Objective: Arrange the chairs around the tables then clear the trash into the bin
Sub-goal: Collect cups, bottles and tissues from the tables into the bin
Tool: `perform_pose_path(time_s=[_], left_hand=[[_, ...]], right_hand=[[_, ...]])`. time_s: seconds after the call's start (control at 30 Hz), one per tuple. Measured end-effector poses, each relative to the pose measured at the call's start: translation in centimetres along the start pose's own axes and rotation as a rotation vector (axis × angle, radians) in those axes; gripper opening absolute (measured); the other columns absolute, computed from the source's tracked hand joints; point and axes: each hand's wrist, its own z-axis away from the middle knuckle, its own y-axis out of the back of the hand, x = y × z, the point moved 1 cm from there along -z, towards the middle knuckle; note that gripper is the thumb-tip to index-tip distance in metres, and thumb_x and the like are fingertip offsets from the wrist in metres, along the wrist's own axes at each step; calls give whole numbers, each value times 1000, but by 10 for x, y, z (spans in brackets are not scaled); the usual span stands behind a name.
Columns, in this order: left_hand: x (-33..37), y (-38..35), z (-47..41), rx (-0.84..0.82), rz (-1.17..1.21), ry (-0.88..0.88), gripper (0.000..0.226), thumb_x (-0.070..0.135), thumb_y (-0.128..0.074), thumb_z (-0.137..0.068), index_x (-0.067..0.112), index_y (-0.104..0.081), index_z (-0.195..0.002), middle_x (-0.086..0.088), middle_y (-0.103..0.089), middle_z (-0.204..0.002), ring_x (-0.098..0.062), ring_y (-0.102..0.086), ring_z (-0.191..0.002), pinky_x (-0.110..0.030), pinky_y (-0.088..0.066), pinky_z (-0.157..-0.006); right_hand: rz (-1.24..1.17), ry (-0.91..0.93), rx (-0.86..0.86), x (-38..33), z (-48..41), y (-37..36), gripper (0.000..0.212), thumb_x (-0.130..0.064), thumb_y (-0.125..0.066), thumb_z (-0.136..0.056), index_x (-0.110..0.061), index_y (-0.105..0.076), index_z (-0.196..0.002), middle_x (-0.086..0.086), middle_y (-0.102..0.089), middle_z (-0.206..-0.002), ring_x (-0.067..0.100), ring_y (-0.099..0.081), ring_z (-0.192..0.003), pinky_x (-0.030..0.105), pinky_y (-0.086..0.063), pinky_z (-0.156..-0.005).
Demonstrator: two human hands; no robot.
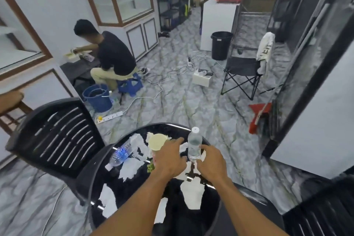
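Upright clear water bottle (195, 145), far side of round black counter (134, 193): right hand (212, 165), fingers curled round its base. Paper cup (157, 141) just left of it, with left hand (168, 161) laid against its side, fingers spread, grip not discernible; further left, a second bottle (119, 154) lying flat among torn paper scraps (131, 168). Black slatted chair (57, 136) touching the counter's left edge; black bin (221, 44) well apart, across the marble-patterned floor (182, 101).
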Motion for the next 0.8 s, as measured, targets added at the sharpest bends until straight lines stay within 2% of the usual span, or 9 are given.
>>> perform_pose_path(time_s=[0.07, 0.13, 0.23, 0.3, 0.4, 0.47, 0.57, 0.7, 0.8], left_hand=[[11, -2, -32, -33, 6, -28, 78, 31, -70, -81, 19, -36, -150, -6, -49, -144, -26, -41, -134, -43, -40, -109], [16, -11, -59, -49, 56, 20, 86, 34, -75, -75, 18, -35, -150, -7, -48, -145, -29, -42, -133, -44, -43, -106], [22, -32, -85, -63, 195, 104, 84, 37, -88, -61, 22, -48, -134, -6, -59, -126, -31, -53, -118, -47, -51, -93], [26, -48, -90, -83, 254, 91, 73, 32, -90, -61, 22, -51, -123, -3, -60, -114, -28, -57, -108, -43, -52, -86], [29, -58, -92, -30, 234, 79, 29, 24, -71, -78, 21, -53, -101, 1, -62, -94, -26, -61, -91, -37, -51, -72], [30, -61, -86, -19, 173, -3, 20, 23, -66, -77, 24, -52, -91, 5, -60, -84, -23, -61, -80, -36, -51, -66], [41, -63, -72, -33, 115, -173, 22, 27, -68, -72, 26, -52, -87, 9, -60, -79, -20, -59, -76, -40, -54, -67], [86, -63, -50, -83, 124, -322, 33, 34, -69, -70, 31, -56, -101, 10, -61, -89, -17, -56, -83, -38, -50, -75], [132, -70, -25, -139, 157, -435, 35, 35, -69, -68, 35, -56, -100, 12, -63, -89, -18, -60, -85, -40, -53, -78]], right_hand=[[9, -57, -29, 9, -6, 8, 26, -16, -61, -81, -10, -68, -106, 4, -67, -105, 24, -62, -99, 37, -51, -82], [51, -107, -60, 22, -8, 14, 35, -15, -61, -82, -16, -66, -117, 1, -64, -115, 22, -58, -112, 32, -46, -88], [50, -192, -64, 42, -7, 19, 32, -14, -62, -83, -16, -67, -114, 1, -63, -114, 21, -58, -108, 30, -46, -86], [82, -234, -84, 47, -3, 20, 36, -16, -62, -84, -15, -64, -120, 2, -62, -119, 21, -58, -109, 29, -46, -88], [94, -285, -70, 52, -2, 16, 38, -15, -61, -79, -10, -64, -117, 5, -66, -117, 23, -60, -107, 36, -50, -91], [85, -314, -64, 53, 3, 14, 40, -13, -61, -79, -12, -64, -118, 4, -65, -118, 22, -59, -109, 33, -49, -91], [49, -359, -36, 58, 16, 18, 48, -16, -62, -80, -20, -60, -128, -1, -61, -125, 19, -57, -116, 28, -46, -92], [-12, -455, 53, 78, 44, 39, 46, -25, -59, -77, -21, -63, -122, -3, -64, -120, 21, -61, -113, 29, -51, -88], [10, -502, 157, 89, 75, 69, 50, -20, -61, -82, -21, -59, -131, -1, -60, -131, 19, -56, -120, 28, -47, -96]])
